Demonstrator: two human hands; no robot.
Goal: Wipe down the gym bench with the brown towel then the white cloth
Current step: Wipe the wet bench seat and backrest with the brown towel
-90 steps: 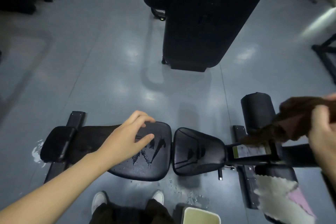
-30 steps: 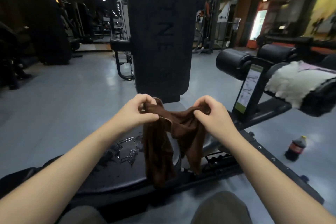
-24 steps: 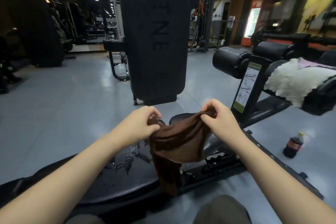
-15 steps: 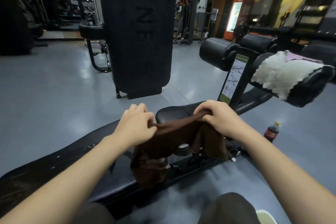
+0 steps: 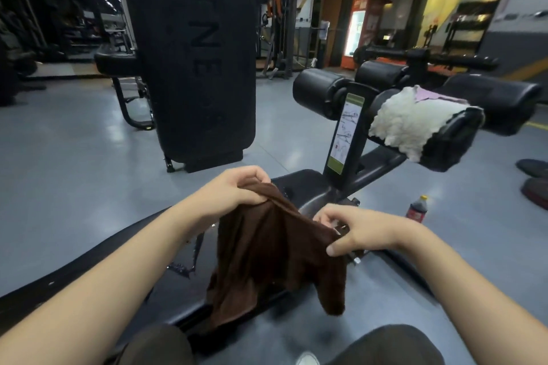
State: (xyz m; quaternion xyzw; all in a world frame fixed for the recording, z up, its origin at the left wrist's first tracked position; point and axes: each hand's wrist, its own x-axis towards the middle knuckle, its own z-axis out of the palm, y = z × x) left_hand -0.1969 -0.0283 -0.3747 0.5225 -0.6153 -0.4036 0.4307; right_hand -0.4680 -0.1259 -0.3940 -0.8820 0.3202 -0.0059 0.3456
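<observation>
The brown towel (image 5: 275, 249) is soft matt cloth, the white cloth (image 5: 412, 124) fluffy, the gym bench (image 5: 302, 184) smooth padding.

You can see one brown towel (image 5: 275, 246), one white cloth (image 5: 406, 124), one bench (image 5: 89, 281), one bottle (image 5: 416, 209) and your two hands.

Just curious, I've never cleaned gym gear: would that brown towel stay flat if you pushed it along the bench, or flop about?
Probably floppy: the brown towel sags in folds between the left hand and right hand, corners dangling. It looks light, since fingertip pinches hold it up. Pushed along the bench, it would likely bunch unless pressed flat.
</observation>
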